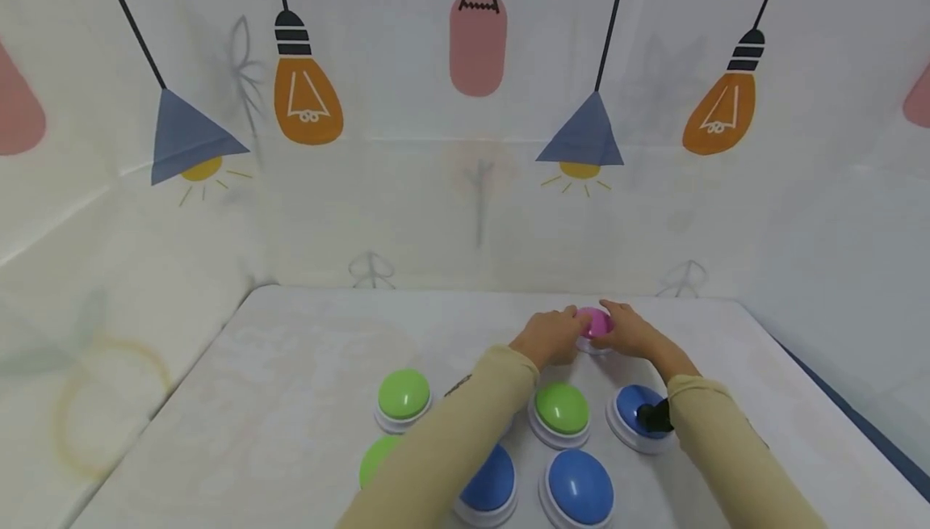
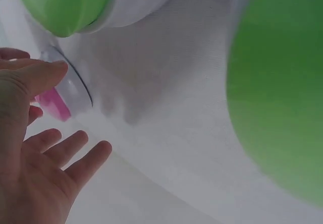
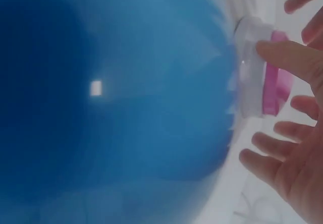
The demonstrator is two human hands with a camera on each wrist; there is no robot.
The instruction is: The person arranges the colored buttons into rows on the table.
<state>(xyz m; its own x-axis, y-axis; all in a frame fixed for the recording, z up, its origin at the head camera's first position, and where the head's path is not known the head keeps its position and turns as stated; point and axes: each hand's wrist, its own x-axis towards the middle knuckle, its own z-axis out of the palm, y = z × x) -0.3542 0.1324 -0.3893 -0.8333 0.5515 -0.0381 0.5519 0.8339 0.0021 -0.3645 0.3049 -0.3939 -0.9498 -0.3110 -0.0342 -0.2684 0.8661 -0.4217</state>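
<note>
At the far side of the white table, a pink push button with a white base lies between both hands. My left hand reaches its left side, with the thumb over the base and the other fingers spread. From the right comes my right hand; its thumb lies against the white base and its remaining fingers fan out loosely. Nearest below them are a green button and a blue button, the latter partly covered by a dark object near the right sleeve.
More buttons stand nearer: a green one at left, another green one partly behind the left sleeve, and blue ones in front. A white wall printed with lamps rises behind the table.
</note>
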